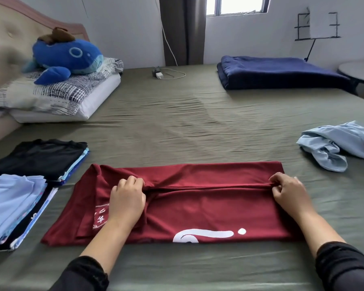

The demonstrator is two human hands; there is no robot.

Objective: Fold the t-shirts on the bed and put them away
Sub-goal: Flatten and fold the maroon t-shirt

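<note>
I work on an olive-green bedsheet (177, 122) in a white-walled room with one window (235, 6). Around me lie one pillow (51, 97) under a blue whale plush (65, 57), one navy blanket (282, 72), two folded stacks (38, 156) and one crumpled light-blue shirt (340, 141). My left hand (127, 198) and right hand (288, 191) each pinch a fold of the maroon t-shirt (198, 206), flat before me.

Black sleeves (345, 267) pushed up; bare forearms, bare hands
</note>
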